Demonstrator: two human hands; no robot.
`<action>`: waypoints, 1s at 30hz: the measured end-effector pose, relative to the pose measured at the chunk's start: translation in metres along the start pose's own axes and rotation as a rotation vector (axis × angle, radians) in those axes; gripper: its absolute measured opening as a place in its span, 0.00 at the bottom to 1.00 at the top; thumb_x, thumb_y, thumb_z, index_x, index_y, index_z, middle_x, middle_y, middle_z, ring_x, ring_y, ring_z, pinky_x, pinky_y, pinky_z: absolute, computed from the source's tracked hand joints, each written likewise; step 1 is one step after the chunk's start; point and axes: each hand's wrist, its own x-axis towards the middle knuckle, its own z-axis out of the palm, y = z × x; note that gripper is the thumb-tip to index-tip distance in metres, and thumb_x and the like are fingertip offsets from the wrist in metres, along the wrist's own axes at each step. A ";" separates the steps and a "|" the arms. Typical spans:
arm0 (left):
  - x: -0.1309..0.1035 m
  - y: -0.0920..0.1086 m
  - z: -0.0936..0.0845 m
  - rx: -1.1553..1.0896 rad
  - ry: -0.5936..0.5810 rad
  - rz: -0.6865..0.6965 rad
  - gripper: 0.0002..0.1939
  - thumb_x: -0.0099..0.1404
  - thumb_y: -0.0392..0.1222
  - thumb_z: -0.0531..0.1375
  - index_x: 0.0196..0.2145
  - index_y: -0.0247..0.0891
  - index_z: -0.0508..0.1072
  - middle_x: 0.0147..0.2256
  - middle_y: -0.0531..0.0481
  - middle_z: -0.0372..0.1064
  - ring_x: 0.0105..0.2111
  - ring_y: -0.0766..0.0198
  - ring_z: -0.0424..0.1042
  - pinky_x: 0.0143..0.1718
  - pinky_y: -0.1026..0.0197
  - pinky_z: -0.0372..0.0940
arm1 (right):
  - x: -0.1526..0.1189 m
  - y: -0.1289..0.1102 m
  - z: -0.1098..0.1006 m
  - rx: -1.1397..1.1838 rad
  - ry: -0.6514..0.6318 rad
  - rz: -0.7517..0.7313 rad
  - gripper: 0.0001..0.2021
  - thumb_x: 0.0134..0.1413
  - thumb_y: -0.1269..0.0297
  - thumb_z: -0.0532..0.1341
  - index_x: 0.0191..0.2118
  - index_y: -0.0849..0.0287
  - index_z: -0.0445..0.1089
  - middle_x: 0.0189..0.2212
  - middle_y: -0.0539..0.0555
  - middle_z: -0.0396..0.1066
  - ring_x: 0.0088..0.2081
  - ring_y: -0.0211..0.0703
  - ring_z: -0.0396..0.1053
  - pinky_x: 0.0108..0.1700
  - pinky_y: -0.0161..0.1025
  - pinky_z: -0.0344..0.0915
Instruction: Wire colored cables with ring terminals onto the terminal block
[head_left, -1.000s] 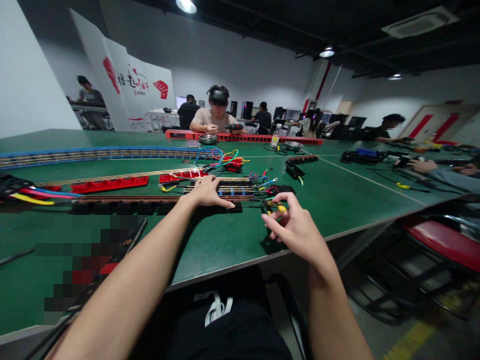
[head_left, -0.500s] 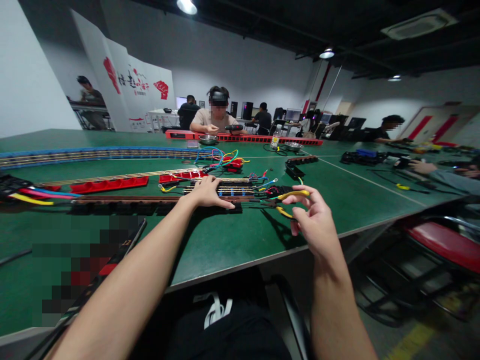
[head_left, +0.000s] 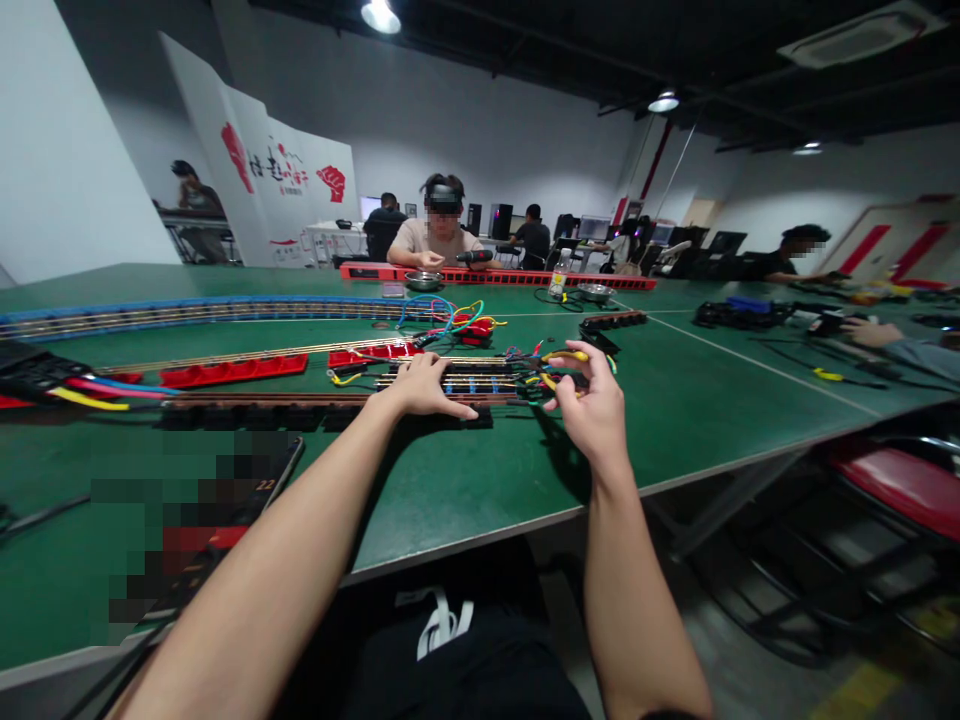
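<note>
My left hand [head_left: 427, 387] lies over a long black and brown rail assembly [head_left: 285, 399], thumb stretched along its front edge, fingers pressed on it. Yellow-handled pliers [head_left: 564, 357] are in my right hand [head_left: 589, 400], their jaws hidden among coloured wires at the right end of the assembly. A short yellow wire [head_left: 346, 380] sticks out just left of my left hand. Behind lie red plastic strips [head_left: 236, 372] and a loop of blue, green and yellow wires [head_left: 454, 315].
A blue curved track [head_left: 187, 312] runs along the back left. Thick coloured cables [head_left: 97, 388] lie at left. Across the green table [head_left: 450, 510], a person [head_left: 439, 235] sits behind a long red strip [head_left: 525, 279], near a metal bowl [head_left: 424, 281]. A red stool [head_left: 900, 485] stands at right.
My right hand has moved left with the pliers, closer to the rail assembly and its wire ends. My left hand stays on the assembly. The view has shifted slightly.
</note>
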 end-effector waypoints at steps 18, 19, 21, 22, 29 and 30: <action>0.000 0.002 -0.002 0.002 0.017 0.005 0.63 0.38 0.83 0.56 0.63 0.40 0.58 0.61 0.34 0.53 0.60 0.37 0.54 0.59 0.42 0.53 | 0.008 0.041 0.006 -0.044 -0.090 0.010 0.24 0.56 0.63 0.55 0.59 0.55 0.57 0.52 0.60 0.71 0.27 0.40 0.75 0.33 0.40 0.75; 0.000 0.001 -0.001 0.003 0.018 0.007 0.63 0.38 0.83 0.56 0.63 0.40 0.58 0.61 0.34 0.53 0.60 0.37 0.54 0.59 0.42 0.52 | 0.008 0.042 0.007 -0.049 -0.083 0.003 0.23 0.57 0.63 0.55 0.59 0.55 0.57 0.52 0.60 0.71 0.27 0.40 0.75 0.34 0.41 0.75; 0.001 0.001 -0.001 0.003 0.023 0.015 0.63 0.38 0.83 0.56 0.63 0.40 0.58 0.61 0.35 0.54 0.60 0.38 0.54 0.60 0.42 0.52 | 0.008 0.042 0.007 -0.066 -0.069 -0.006 0.22 0.58 0.63 0.55 0.58 0.55 0.58 0.51 0.59 0.72 0.26 0.40 0.75 0.36 0.43 0.75; 0.001 0.000 0.000 0.003 0.026 0.018 0.63 0.38 0.83 0.56 0.63 0.40 0.58 0.61 0.35 0.54 0.60 0.38 0.54 0.60 0.42 0.52 | 0.008 0.043 0.007 -0.075 -0.066 -0.008 0.22 0.58 0.63 0.54 0.59 0.55 0.58 0.51 0.59 0.72 0.26 0.40 0.74 0.36 0.43 0.74; 0.003 -0.002 0.003 0.001 0.036 0.013 0.62 0.37 0.83 0.56 0.63 0.41 0.59 0.61 0.35 0.54 0.60 0.39 0.54 0.60 0.40 0.50 | 0.007 0.044 0.006 -0.127 -0.133 -0.017 0.25 0.57 0.66 0.54 0.61 0.52 0.55 0.54 0.59 0.70 0.28 0.41 0.74 0.39 0.44 0.74; 0.003 -0.003 0.003 0.003 0.038 0.015 0.62 0.37 0.83 0.56 0.63 0.41 0.59 0.61 0.35 0.54 0.60 0.39 0.54 0.60 0.40 0.50 | 0.007 0.044 0.006 -0.134 -0.142 -0.017 0.25 0.57 0.67 0.54 0.61 0.52 0.55 0.54 0.58 0.70 0.29 0.41 0.75 0.39 0.45 0.74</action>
